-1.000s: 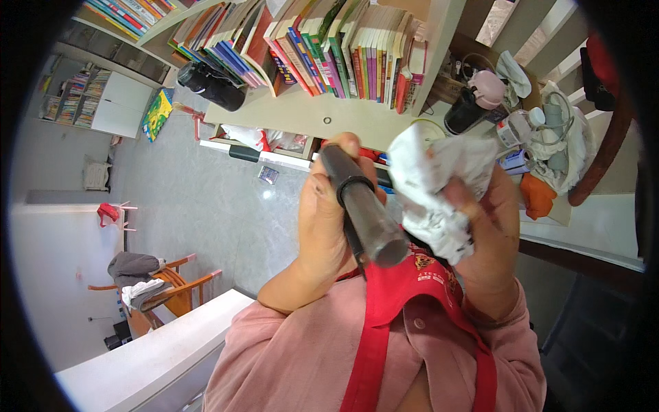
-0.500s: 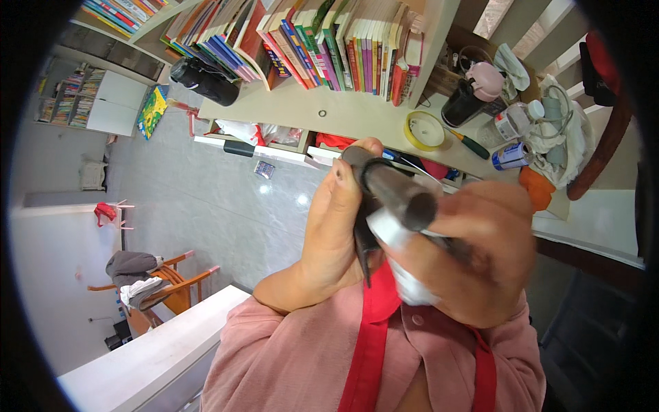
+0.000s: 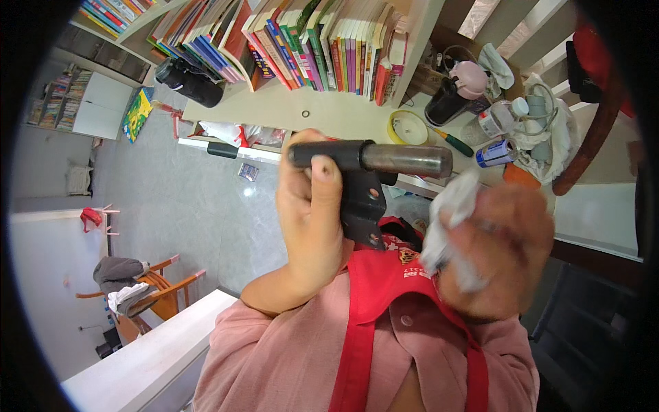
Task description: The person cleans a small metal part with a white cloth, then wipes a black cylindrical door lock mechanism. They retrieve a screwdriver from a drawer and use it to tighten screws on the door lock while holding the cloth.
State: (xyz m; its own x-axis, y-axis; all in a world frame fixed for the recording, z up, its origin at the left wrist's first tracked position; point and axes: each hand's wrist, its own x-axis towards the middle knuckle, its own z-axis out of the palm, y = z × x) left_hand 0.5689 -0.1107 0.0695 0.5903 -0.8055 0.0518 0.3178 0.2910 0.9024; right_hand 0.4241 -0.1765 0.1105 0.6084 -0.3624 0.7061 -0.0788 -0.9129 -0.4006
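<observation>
Rod and bracket in the left hand, cloth in the right

The left hand (image 3: 302, 216) has its fingers clamped on a black bracket (image 3: 362, 206), the thumb pressed against its tube-shaped top. A dark metal rod (image 3: 408, 158) sticks out of that tube toward the right, lying nearly level in front of the chest and well above the floor. The right hand (image 3: 504, 250) is blurred, its fingers closed around a crumpled white cloth (image 3: 449, 213); the cloth is near the free end of the rod, with a gap between them.

Beyond the hands stands a pale bench (image 3: 274, 103). Its open drawer (image 3: 195, 145) holds white and clear plastic bags with a bit of red among them. A black bottle (image 3: 189, 84) lies on its side at the left end, below a shelf row of upright books (image 3: 336, 48).

On the right side, a black cup (image 3: 443, 103) with a pink lid stands near a clear jar (image 3: 491, 123) with a white cap and a blue can (image 3: 495, 153); what the cup and the can contain cannot be told. A yellow roll of tape (image 3: 392, 128) lies near the cup, just beside a green-handled screwdriver (image 3: 458, 144). A rumpled white bag (image 3: 566, 137) sits at the far right.
</observation>
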